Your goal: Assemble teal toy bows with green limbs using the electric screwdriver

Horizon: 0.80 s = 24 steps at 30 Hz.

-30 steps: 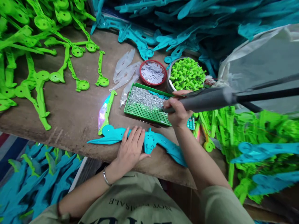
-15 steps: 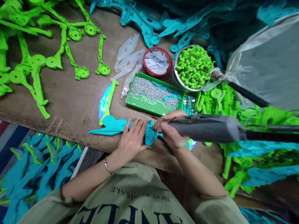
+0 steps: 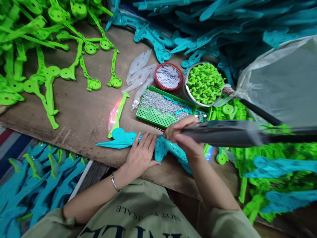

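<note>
My left hand lies over a long turquoise plastic part, fingers across it and thumb by its near edge, holding it against the table. My right hand is closed around the front end of a dark grey power screwdriver. Its tip points left at the turquoise part's raised middle, just right of my left fingers; whether the bit touches is hard to make out. Behind the turquoise part's left end lies a green curved arm with a shiny clear fin. Another shiny piece shows partly beyond my right wrist.
Beyond my hands stand a green tray of small screws, a red basket of pale slips, and a bucket of green pieces. Clear plastic pieces lie left of the basket. Green parts and turquoise parts pile around.
The view has shifted, so things sit lower in it. The screwdriver's tip end has moved slightly up and away from the turquoise part, whose right half now shows more. My left hand keeps its place.
</note>
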Each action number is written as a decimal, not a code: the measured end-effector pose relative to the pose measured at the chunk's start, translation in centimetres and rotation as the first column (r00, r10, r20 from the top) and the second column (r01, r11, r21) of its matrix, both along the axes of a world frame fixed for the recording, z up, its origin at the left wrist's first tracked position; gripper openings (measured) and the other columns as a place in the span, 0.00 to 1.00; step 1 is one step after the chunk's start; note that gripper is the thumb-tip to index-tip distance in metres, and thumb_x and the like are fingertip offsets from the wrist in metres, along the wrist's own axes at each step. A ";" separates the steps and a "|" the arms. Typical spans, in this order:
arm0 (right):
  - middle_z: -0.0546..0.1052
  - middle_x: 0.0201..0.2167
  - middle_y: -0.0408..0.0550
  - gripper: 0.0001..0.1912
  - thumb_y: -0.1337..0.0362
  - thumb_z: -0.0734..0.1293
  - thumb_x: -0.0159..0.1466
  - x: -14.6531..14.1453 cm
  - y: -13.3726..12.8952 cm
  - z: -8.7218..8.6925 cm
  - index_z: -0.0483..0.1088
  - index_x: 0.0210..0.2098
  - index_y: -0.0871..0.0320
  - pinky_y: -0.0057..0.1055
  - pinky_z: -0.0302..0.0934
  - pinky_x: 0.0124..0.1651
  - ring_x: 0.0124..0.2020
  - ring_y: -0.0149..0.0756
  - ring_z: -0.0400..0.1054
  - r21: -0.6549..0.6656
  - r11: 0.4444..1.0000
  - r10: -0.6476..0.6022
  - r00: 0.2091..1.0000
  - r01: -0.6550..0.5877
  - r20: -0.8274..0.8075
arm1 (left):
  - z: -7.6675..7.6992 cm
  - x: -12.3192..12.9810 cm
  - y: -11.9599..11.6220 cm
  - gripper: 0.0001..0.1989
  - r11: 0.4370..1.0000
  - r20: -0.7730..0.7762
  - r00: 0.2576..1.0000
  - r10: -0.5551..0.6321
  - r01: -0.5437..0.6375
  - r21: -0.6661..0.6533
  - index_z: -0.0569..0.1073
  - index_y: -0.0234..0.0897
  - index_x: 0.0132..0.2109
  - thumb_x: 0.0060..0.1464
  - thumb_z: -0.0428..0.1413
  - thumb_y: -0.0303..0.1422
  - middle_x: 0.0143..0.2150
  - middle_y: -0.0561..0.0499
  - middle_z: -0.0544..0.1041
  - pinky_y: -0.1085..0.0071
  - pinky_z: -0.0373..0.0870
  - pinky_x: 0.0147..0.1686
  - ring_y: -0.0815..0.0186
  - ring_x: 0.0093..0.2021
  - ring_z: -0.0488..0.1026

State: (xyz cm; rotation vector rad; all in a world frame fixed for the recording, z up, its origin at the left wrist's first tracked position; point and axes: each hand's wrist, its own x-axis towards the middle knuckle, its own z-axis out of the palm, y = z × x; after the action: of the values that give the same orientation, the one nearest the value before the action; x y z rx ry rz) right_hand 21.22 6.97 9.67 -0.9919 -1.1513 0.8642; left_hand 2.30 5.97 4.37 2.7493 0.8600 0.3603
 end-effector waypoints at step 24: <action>0.68 0.17 0.34 0.10 0.57 0.73 0.59 1.6 4.5 -1.3 0.70 0.37 0.49 0.35 0.61 0.23 0.16 0.33 0.62 0.085 0.916 -0.393 0.920 0.392 -0.009 | -0.2 -0.3 -0.1 0.50 0.999 -0.013 1.000 -0.022 0.022 0.027 0.59 0.20 0.71 0.58 0.59 0.57 0.70 0.31 0.66 0.46 0.51 0.73 0.44 0.72 0.60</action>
State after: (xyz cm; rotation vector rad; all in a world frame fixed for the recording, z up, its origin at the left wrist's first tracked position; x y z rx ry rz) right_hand 22.85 11.51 8.35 -1.1081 -0.9416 0.4843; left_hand 2.02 5.84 4.20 2.7868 0.8335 0.3530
